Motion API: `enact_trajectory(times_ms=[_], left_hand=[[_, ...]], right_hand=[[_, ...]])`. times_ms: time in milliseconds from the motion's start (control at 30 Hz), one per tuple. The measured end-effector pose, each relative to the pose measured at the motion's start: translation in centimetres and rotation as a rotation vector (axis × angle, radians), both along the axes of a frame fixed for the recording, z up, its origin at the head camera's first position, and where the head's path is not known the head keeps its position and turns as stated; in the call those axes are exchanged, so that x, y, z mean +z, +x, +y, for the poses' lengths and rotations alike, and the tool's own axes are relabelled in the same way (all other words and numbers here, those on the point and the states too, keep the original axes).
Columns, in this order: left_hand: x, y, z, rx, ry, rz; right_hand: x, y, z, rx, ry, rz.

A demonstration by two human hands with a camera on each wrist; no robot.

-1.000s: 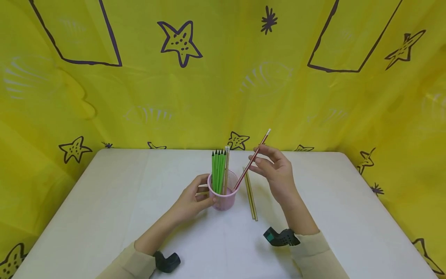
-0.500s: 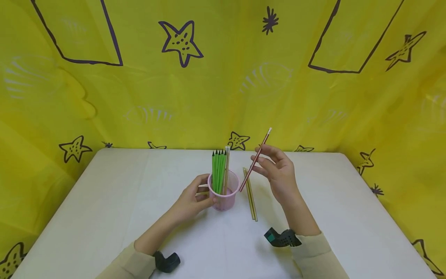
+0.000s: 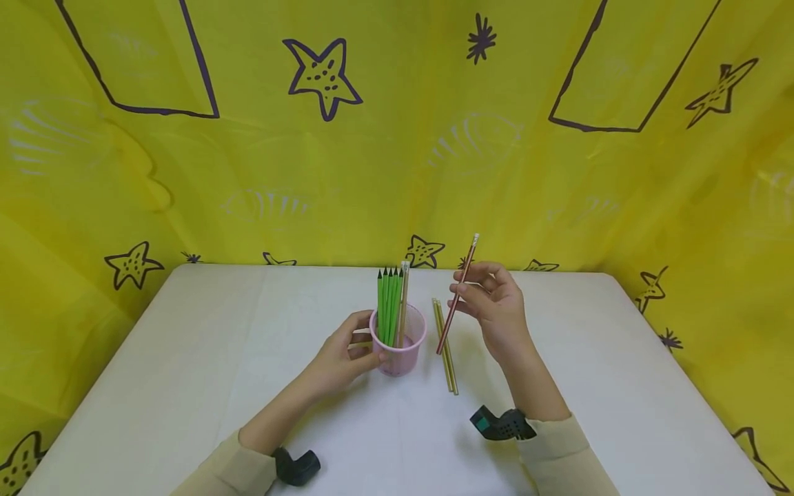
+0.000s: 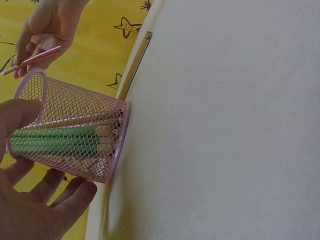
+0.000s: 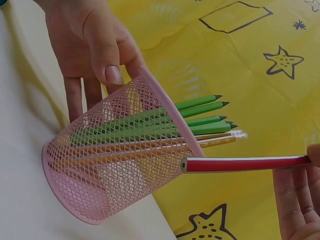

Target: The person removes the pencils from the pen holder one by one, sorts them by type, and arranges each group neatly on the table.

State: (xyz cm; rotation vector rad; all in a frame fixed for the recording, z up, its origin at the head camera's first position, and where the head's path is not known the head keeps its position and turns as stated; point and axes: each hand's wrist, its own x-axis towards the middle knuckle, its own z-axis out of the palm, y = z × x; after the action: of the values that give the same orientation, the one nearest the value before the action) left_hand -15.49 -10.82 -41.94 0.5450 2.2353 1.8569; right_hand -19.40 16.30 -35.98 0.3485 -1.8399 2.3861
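Note:
A pink mesh cup stands on the white table and holds several green pencils and a tan one. My left hand grips the cup's side, thumb on the rim. My right hand pinches a red pencil, steeply tilted, lower end just right of the cup and outside it. Two yellowish pencils lie on the table between the cup and my right hand. In the left wrist view the cup and the red pencil show too.
Yellow cloth with star drawings hangs behind and beside the table. Bare table surface spreads left and right of the hands. Black wrist camera mounts sit on both forearms near the front edge.
The red pencil's lower end has come out from the cup's rim and swung right, and the pencil now stands steeper. The left hand and cup have not moved.

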Motion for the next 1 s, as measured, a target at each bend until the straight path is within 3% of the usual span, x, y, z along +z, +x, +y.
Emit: enact_trajectory(times_ms=[567, 1000], left_hand=[[0.09, -0.07, 0.04, 0.001, -0.001, 0.009], [0.04, 0.08, 0.02, 0.007, -0.007, -0.002]], right_hand=[[0.10, -0.42, 0.45, -0.006, 0.115, -0.085], [-0.66, -0.69, 0.96, -0.028, 0.166, -0.145]])
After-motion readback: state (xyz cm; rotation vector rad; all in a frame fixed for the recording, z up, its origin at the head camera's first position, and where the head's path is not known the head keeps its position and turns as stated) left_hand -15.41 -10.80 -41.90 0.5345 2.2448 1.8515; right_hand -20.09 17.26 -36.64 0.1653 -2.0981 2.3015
